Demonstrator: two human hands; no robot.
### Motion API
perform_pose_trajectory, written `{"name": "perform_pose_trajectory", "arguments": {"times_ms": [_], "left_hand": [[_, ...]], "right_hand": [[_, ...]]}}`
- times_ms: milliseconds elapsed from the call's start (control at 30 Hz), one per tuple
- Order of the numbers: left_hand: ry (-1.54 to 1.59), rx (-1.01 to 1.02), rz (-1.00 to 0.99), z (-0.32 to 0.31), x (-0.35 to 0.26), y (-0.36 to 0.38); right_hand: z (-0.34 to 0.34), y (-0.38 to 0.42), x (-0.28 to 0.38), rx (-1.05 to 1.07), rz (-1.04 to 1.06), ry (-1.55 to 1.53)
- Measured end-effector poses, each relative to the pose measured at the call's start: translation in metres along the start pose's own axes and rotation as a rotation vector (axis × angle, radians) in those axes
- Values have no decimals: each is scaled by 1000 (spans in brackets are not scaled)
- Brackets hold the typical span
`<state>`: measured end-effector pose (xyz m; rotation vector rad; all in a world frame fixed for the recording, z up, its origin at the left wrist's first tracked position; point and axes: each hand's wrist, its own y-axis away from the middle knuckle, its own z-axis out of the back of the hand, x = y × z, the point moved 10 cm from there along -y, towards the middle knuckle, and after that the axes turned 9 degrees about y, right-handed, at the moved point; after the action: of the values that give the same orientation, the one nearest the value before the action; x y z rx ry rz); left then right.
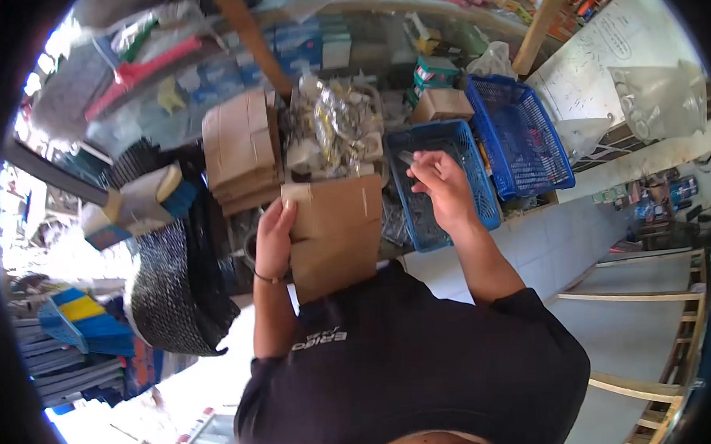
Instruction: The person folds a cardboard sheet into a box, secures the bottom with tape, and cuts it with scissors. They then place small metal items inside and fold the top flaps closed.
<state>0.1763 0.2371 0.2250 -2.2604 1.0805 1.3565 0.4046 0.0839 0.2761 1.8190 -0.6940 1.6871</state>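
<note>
My left hand (274,240) grips the left edge of a flat brown cardboard piece (336,234), thumb on its face, in front of my chest. Over the near blue basket (447,227), my right hand (442,184) pinches a small clear item (406,156) between thumb and fingertips; its exact shape is hard to make out. Behind the cardboard lies a tray heaped with small shiny metallic and clear parts (336,121). To its left stands a stack of folded brown cardboard (239,144).
A second blue basket (525,138) sits at the right, beside a small brown box (443,105). Black bubble wrap (166,283) hangs at the left near a tape-wrapped roll holder (136,206). A wooden post (251,42) rises behind the stack.
</note>
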Motion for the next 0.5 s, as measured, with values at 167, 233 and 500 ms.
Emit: {"name": "perform_pose_trajectory", "arguments": {"times_ms": [167, 233, 500], "left_hand": [[-73, -56, 6, -32, 15, 4], [-82, -78, 31, -52, 21, 3], [-225, 41, 37, -124, 44, -19]], "right_hand": [[66, -1, 4, -43, 53, -175], [92, 7, 8, -86, 92, -111], [209, 61, -36, -251, 118, 59]]}}
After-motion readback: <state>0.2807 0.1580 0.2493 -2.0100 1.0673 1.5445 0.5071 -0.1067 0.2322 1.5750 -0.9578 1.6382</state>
